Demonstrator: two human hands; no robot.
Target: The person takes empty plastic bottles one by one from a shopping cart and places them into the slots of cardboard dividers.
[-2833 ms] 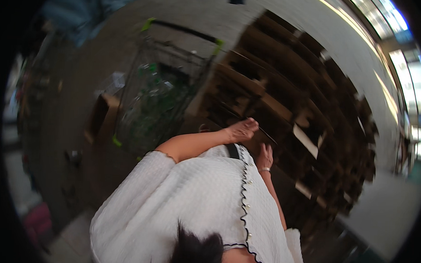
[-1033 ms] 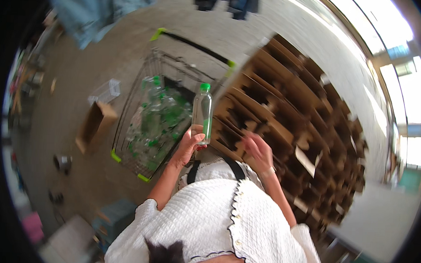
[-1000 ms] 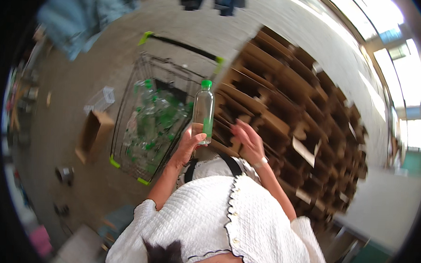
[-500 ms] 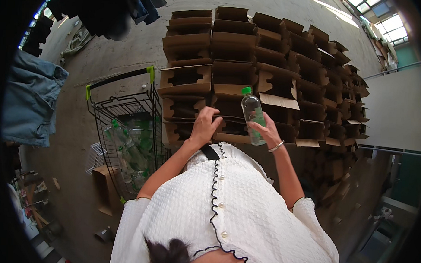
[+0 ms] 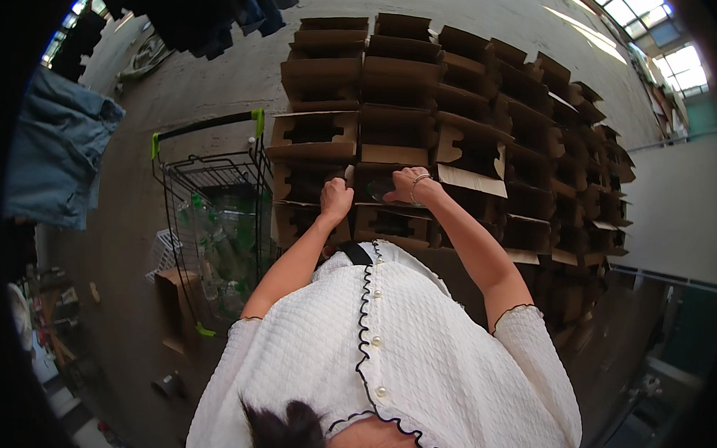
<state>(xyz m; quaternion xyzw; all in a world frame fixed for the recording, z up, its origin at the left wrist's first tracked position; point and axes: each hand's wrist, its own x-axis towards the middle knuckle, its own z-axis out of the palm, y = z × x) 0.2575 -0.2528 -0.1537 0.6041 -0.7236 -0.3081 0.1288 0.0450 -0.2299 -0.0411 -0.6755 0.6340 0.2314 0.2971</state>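
My right hand (image 5: 412, 183) is closed round a clear plastic bottle (image 5: 378, 192), which lies tilted at the mouth of an open cardboard box. The hand hides much of the bottle, and its green cap does not show. My left hand (image 5: 337, 199) has its fingers curled on the edge of a cardboard box (image 5: 300, 186), left of the bottle. Around both hands stand rows of open brown cardboard boxes (image 5: 392, 154), dark inside.
To the left stands a black wire shopping cart (image 5: 170, 194) with green corners, holding several green-capped clear bottles (image 5: 232, 220). A brown carton (image 5: 170, 316) sits beside it. Denim clothes (image 5: 61, 154) hang at the far left. A pale panel (image 5: 679, 211) rises at the right.
My right hand has moved left and away from me, lowering the upright bottle to a box opening. My left hand has shifted slightly left, its fingers now curled on the cardboard.
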